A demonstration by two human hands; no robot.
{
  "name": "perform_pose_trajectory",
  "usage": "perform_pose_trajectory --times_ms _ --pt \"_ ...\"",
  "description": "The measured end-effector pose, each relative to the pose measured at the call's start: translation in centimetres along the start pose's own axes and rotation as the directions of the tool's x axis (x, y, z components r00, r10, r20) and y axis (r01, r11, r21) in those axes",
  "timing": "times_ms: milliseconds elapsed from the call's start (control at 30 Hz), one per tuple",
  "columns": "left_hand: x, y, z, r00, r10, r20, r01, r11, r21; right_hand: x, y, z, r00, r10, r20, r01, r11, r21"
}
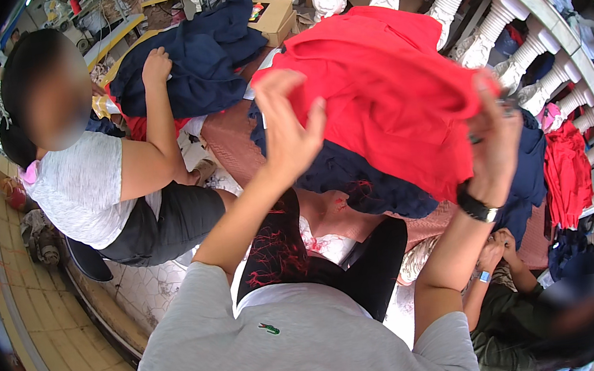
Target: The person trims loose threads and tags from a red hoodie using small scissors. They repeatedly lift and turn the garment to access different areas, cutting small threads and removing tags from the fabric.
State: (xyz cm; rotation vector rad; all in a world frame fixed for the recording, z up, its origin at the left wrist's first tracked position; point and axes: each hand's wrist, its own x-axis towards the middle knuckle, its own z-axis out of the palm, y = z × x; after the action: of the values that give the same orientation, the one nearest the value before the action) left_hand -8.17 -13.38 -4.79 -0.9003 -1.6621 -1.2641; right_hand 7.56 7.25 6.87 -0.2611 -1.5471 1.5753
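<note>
Tan cardboard box (274,9) — top centre, colourful label — behind navy cloth.

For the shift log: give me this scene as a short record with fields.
left hand: raised, fingers spread, touching the edge of the red garment
right hand: gripping the red garment's other side; black wristband on the wrist
under the red garment: dark blue cloth
left co-worker: seated person in a white shirt, hand on a navy garment
lower right: another person's hands
background: white balusters, cardboard box
</note>
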Motion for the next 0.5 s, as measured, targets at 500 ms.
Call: perform_pose_trajectory --times_ms 500 --pt "6.9 -9.7 4.9 0.929 -0.02 0.37 0.038 0.998 -0.043 9.9 3.8 -6.3 0.95 -0.213 -0.227 0.171 0.967 -0.189"
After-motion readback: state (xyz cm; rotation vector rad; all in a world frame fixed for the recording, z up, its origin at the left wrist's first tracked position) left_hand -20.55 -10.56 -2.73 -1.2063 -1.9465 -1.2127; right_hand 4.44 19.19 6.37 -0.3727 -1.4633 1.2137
